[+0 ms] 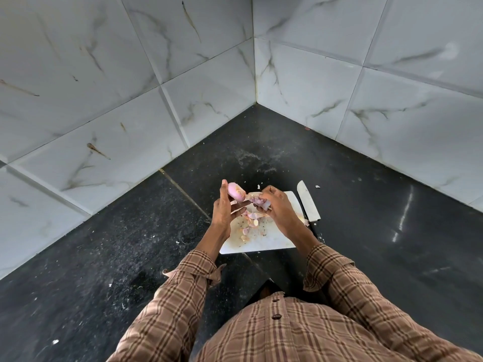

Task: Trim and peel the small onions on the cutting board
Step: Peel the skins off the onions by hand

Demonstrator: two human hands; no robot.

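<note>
Sleeves [188, 291] of my checked shirt reach forward over the dark surface [104, 257]. Above the white board [264, 241], my left hand [222, 210] grips a pink peeled onion [236, 193] at the fingertips. My right hand [274, 205] pinches a bunch of skins [255, 198]. More peels [251, 220] lie on the board. Just beside its right edge lies the knife [308, 201].

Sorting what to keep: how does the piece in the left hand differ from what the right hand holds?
The left hand holds a smooth, rounded pink onion; the right hand pinches a loose, crumpled peel. The onion looks solid and whole, the peel thin and ragged. Both are pinkish and held above the cutting board.
</note>
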